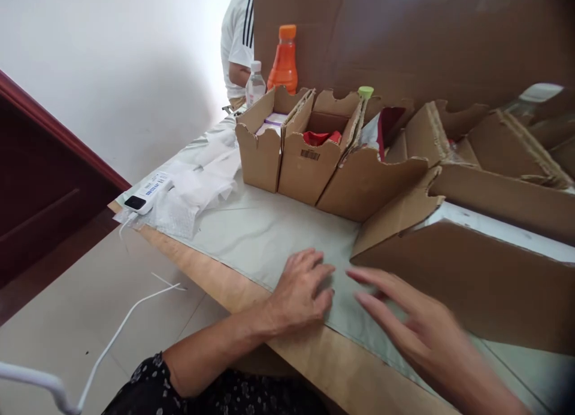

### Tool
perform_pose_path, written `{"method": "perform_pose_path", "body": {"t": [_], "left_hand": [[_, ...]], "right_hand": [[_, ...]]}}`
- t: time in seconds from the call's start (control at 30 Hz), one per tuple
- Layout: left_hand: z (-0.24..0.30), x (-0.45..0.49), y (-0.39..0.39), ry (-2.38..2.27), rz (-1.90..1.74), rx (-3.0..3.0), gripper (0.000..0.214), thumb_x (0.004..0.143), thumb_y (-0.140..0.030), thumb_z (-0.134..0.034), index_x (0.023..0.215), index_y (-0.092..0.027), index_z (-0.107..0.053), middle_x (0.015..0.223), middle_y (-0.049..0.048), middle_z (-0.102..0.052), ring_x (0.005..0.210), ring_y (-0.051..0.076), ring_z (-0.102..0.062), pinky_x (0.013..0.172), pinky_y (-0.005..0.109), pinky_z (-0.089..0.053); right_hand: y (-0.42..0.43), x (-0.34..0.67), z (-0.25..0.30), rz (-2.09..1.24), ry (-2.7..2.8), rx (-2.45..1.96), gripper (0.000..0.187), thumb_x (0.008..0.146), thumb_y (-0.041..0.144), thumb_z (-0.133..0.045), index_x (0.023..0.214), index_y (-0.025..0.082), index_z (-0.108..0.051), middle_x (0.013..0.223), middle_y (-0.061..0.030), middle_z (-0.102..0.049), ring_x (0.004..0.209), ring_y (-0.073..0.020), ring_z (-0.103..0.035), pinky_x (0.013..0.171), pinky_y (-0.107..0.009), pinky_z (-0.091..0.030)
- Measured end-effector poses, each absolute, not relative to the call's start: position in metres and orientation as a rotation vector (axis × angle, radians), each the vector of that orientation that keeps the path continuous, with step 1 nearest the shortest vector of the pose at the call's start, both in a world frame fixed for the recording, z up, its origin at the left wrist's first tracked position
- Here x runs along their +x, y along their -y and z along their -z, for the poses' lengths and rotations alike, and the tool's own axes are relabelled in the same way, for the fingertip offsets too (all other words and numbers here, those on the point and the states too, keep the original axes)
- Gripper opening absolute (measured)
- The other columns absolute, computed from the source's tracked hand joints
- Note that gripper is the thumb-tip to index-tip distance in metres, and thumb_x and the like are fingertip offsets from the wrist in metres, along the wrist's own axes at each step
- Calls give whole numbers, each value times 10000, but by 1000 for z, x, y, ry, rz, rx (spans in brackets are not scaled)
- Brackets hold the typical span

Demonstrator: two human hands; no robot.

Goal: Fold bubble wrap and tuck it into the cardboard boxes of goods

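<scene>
Pale grey-green sheet (pixel 251 235) covers most of a wooden bench (pixel 314 358), seen from the head camera looking down. The left hand (pixel 300 290) lies palm down near the sheet's near edge, fingers slightly spread and holding nothing; the right hand (pixel 417 328), blurred, is open and empty with fingers stretched out flat over the same sheet; whether it touches the sheet cannot be told; its fingertips point toward the left hand, the two hands near each other but apart.

Just beyond the right hand stands a large cardboard box (pixel 471 283), its brown wall near the fingers; behind it a row of smaller open cardboard boxes (pixel 309 163) runs away toward the left rear, one holding red packets (pixel 320 138). At the far end stand an orange bottle (pixel 284 61) and a small clear bottle (pixel 254 84); white plastic bags (pixel 204 175) and a white device (pixel 147 194) with a cable lie at the bench's left corner; another person's white sleeve (pixel 237 38) shows beyond.
</scene>
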State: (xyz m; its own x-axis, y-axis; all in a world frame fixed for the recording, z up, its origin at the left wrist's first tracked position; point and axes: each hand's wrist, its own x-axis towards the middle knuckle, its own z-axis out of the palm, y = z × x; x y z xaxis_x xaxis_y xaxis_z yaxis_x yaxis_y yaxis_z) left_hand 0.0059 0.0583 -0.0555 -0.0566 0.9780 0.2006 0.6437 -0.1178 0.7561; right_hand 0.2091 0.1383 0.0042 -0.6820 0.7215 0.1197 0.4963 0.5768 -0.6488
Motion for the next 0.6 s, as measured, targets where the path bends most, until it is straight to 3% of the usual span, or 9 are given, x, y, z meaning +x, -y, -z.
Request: {"method": "perform_pose_path", "body": {"t": [0.13,0.23,0.3,0.4,0.47,0.6], "left_hand": [[61,10,-63,-1665,-978,1947,432,839,-200,-601,1265,-153,-656,1396,200,-638,1340,414,-574,1115,584,-504],[66,10,-66,-1674,-911,1992,378,831,-223,-601,1185,-126,-692,1328,235,-675,1301,460,-591,1081,640,-507],[69,10,-69,-1682,-909,2001,431,833,-205,-582,1248,-128,-668,1329,227,-689,1327,456,-584,1095,655,-498],[70,11,-71,-1663,-970,1940,489,820,-169,-572,1304,-147,-637,1348,213,-694,1348,449,-583,1107,654,-501],[69,13,-71,-1627,-1035,1860,483,794,-158,-594,1273,-169,-652,1332,194,-705,1328,454,-598,1119,644,-502],[67,12,-67,-1603,-1145,1686,510,815,-157,-597,1324,-180,-621,1345,163,-691,1323,446,-600,1157,651,-484]], "right_hand": [[-175,33,-27,-1187,2521,-583,703,962,477,-594,1603,226,-451,1593,-115,-535,1437,-319,-554,1166,-518,-486],[-203,-71,-22,-1380,2477,-543,702,943,443,-669,1577,210,-479,1658,-107,-444,1527,-331,-443,1257,-530,-364],[-211,-114,-20,-1418,2415,-608,608,924,410,-710,1476,187,-588,1595,-117,-531,1499,-337,-478,1252,-516,-367],[-203,-124,-27,-1384,2333,-682,473,994,375,-609,1405,141,-635,1509,-134,-615,1392,-300,-583,1196,-466,-428],[-186,-92,-38,-1335,2233,-635,409,1025,387,-552,1346,168,-676,1421,-94,-682,1294,-247,-644,1136,-407,-479],[-148,37,-53,-1195,2032,-622,244,958,446,-645,1027,249,-774,1051,-9,-787,994,-197,-721,928,-329,-563]]}}
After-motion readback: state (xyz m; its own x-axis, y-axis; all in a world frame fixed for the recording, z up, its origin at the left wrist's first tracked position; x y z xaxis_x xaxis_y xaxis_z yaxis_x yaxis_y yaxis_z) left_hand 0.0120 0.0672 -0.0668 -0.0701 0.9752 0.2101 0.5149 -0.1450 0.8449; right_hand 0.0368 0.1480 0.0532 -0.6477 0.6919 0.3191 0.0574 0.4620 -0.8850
